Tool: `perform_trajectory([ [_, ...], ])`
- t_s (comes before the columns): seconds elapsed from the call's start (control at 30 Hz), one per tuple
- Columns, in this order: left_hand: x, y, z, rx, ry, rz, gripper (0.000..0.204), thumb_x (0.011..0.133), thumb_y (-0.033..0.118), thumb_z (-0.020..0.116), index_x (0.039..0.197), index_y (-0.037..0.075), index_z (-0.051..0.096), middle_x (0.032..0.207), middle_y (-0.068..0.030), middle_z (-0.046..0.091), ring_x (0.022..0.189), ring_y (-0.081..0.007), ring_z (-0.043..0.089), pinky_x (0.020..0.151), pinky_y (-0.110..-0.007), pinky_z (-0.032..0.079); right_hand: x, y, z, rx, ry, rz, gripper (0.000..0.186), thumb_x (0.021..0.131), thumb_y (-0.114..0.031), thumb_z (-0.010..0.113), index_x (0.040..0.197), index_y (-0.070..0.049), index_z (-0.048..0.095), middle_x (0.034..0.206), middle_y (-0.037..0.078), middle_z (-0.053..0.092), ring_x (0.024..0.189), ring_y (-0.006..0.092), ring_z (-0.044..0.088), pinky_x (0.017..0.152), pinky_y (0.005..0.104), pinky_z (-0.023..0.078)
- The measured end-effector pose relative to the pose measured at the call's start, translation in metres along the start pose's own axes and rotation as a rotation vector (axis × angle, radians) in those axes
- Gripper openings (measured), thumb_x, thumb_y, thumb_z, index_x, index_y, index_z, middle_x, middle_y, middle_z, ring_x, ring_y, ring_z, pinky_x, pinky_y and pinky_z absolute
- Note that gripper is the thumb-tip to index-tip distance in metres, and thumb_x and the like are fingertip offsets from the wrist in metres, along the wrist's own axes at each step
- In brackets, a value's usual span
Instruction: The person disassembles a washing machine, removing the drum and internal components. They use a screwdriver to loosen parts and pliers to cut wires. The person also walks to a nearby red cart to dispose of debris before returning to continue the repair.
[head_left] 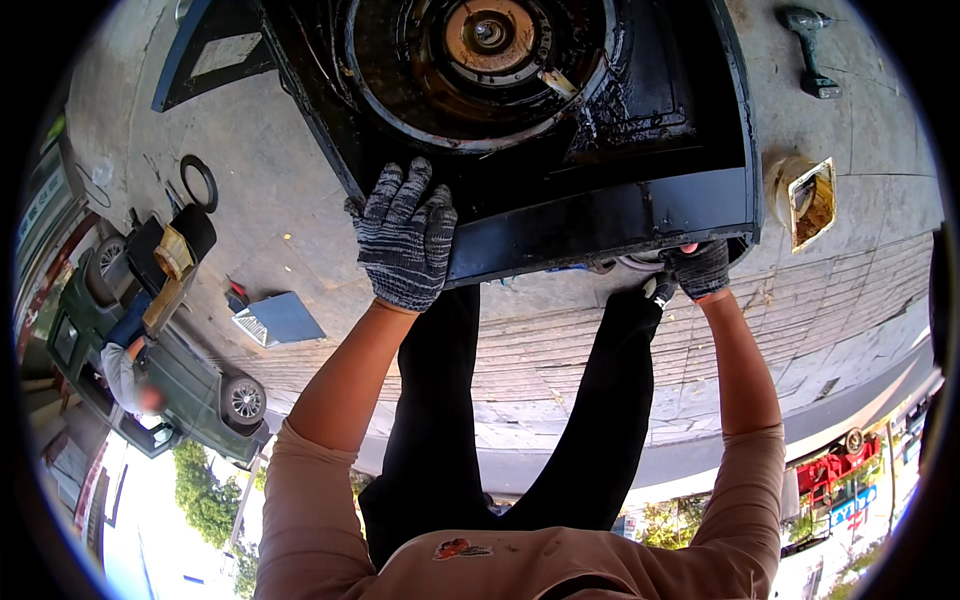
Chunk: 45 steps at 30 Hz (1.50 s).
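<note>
A left hand (pixel 405 235) in grey-striped knit glove lies over the near rim of a greasy, black metal housing (pixel 590 222) before the legs, its grip unclear; the similarly gloved right hand (pixel 700 268) clasps the housing's lower edge.

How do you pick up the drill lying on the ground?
Probably by the handle, from above: the drill lies on its side, and its slim handle, between the bulkier body and base, looks easiest to wrap a hand around.
</note>
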<state>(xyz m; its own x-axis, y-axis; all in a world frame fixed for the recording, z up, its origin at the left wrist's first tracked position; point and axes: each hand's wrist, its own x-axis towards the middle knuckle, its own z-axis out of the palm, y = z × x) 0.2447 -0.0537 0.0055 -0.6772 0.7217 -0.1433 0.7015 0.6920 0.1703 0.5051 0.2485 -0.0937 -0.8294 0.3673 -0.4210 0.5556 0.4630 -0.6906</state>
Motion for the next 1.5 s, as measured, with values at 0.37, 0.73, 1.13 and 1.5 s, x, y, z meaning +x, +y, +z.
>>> perform_trajectory([
  [0.37,-0.001,0.001,0.002,0.024,-0.010,-0.037,0.028,0.093,0.027,0.049,0.106,0.016,0.071,0.133,-0.0036,0.056,0.125,-0.0291,0.044,0.109,-0.051,0.021,0.005,0.000,0.015,-0.156,-0.094,-0.071,0.030,0.067,-0.013,0.065,0.097,-0.009,0.067,0.097,0.009,0.068,0.092,0.0327,0.063,0.081,0.0386,0.050],
  [0.73,-0.006,-0.005,0.008,-0.028,0.030,-0.026,0.026,0.089,0.027,0.055,0.104,0.015,0.071,0.130,-0.0052,0.058,0.125,-0.0299,0.045,0.108,-0.056,0.020,-0.001,0.083,0.026,-0.463,-0.327,-0.290,0.044,0.088,-0.031,0.051,0.128,-0.013,0.055,0.129,0.011,0.054,0.122,0.0306,0.046,0.105,0.0455,0.034],
  [1.13,-0.008,-0.006,0.014,-0.001,0.038,0.000,0.028,0.089,0.029,0.053,0.106,0.015,0.071,0.129,-0.0049,0.059,0.125,-0.0290,0.045,0.107,-0.055,0.021,-0.003,0.173,0.085,-0.576,-0.338,-0.382,0.046,0.088,-0.030,0.051,0.130,-0.011,0.053,0.134,0.012,0.051,0.124,0.0322,0.046,0.108,0.0453,0.032],
  [1.5,-0.003,-0.003,0.013,0.028,0.036,0.007,0.028,0.088,0.029,0.054,0.103,0.014,0.071,0.128,-0.0052,0.059,0.122,-0.0302,0.046,0.105,-0.055,0.024,0.013,0.113,-0.005,-0.248,-0.440,-0.118,0.036,0.087,-0.025,0.055,0.116,-0.006,0.060,0.120,0.013,0.060,0.110,0.0269,0.056,0.095,0.0359,0.045],
])
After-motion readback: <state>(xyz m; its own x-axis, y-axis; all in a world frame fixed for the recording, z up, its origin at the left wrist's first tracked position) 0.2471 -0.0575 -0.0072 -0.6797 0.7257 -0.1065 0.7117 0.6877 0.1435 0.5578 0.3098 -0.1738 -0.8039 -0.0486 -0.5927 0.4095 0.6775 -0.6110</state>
